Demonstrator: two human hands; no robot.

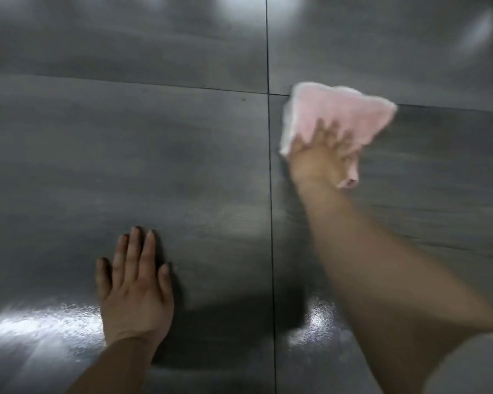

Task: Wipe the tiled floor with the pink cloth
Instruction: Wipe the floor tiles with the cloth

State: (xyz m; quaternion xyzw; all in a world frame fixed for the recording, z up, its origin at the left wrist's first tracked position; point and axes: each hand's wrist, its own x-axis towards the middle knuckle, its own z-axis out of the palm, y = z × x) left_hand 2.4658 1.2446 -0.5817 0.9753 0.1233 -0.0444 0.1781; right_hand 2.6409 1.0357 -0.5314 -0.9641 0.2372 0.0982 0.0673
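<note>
Head view, the only 1 available. The person leans low over the tiled floor (125,155), grey tiles with dark grout lines (269,172) crossing near the cloth.

Right hand (319,159): reaching forward at full arm, fingers spread and pressed down on the pink cloth (336,115). It pins the cloth flat rather than pinching it; 1 loose fold bunches up beside the thumb side of the palm. The cloth lies on the floor just right of the long grout line, its far edge over the cross joint. The hand and cloth are blurred, so finger detail is uncertain.

Left hand (134,291): flat on the tile, fingers together and extended, holding nothing. It reads as a brace for body weight.

Floor: shiny wet-looking patches (40,322) near the bottom edge, left and right of the grout line. Duller streaks further out.

Judgement on doing the stroke well:
- Keep the palm, not only the fingertips, on the cloth so pressure spreads evenly.
- Tuck in the loose fold, or it may drag and leave streaks.
- Overlap each pass and run along the grout, where dirt likely collects.
- Shift the bracing hand off wet tile; it could slip there.
</note>
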